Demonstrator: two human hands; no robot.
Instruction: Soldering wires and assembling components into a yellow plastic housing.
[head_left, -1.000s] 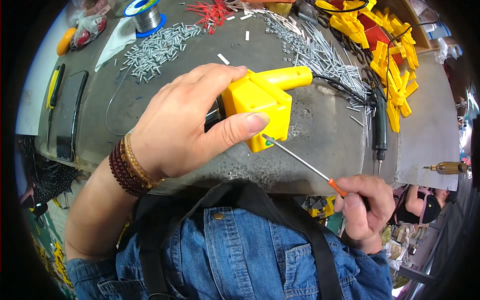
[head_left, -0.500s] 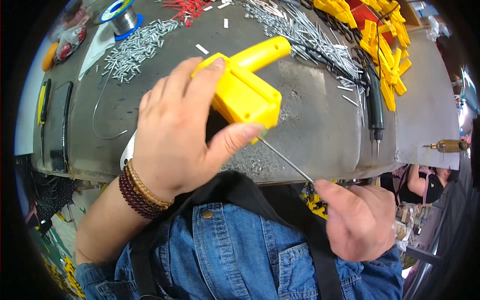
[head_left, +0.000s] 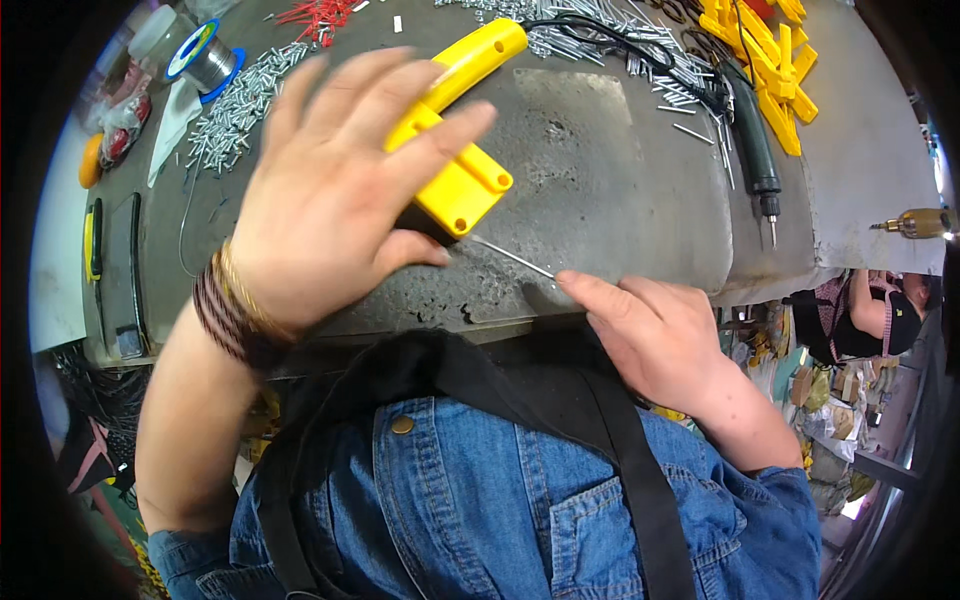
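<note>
A yellow plastic housing with a handle (head_left: 468, 188) lies over the grey work surface, its handle pointing to the far right. My left hand (head_left: 335, 185) is spread over its left side, fingers stretched out and slightly blurred, thumb apart from the housing near its lower corner. A dark part shows under the housing, mostly hidden. My right hand (head_left: 655, 335) is closed, its index finger and thumb on a thin metal rod (head_left: 515, 260). The rod's far end meets the housing's near corner; whatever lies inside the palm is hidden.
Small metal pins (head_left: 240, 110) lie heaped at the far left beside a solder wire spool (head_left: 205, 60). Long metal rods (head_left: 600, 45) spread along the back. A black electric screwdriver (head_left: 750, 140) and yellow plastic parts (head_left: 775, 60) lie right. Another person (head_left: 880, 310) is at the far right.
The housing has moved left and turned, with its handle rising more steeply. My left fingers have spread and the thumb has come off it. My right hand has moved up and left with the rod.
</note>
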